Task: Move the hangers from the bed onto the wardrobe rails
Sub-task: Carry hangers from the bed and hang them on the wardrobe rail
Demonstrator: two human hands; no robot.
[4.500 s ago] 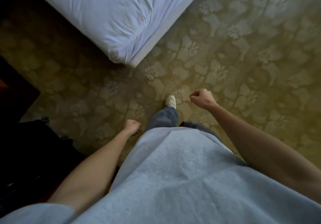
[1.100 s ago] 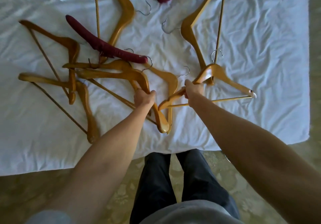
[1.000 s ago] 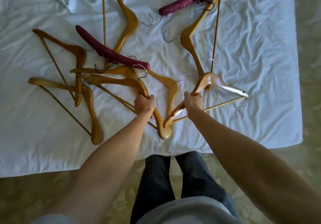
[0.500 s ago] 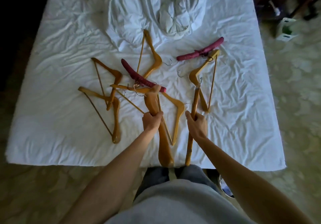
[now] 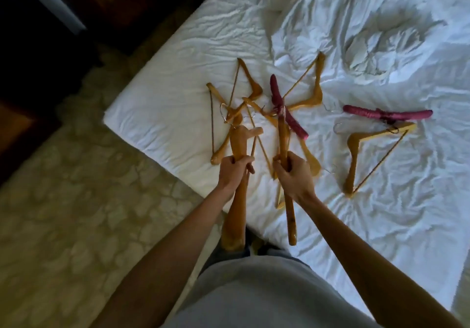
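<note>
From the head camera we see our left hand (image 5: 235,172) gripping a broad tan wooden hanger (image 5: 237,200) at lower centre, our right hand (image 5: 292,175) clenched round a slimmer wooden hanger (image 5: 288,208); more hangers (image 5: 353,154) lie on the white-sheeted bed (image 5: 178,103).

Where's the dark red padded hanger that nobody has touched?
In the head view, the padded hanger lies on the bed, to the right, just beyond a lone wooden hanger.

Hangers (image 5: 256,103) lie heaped on the bed (image 5: 178,93); two more (image 5: 376,129) lie apart to their right.
</note>
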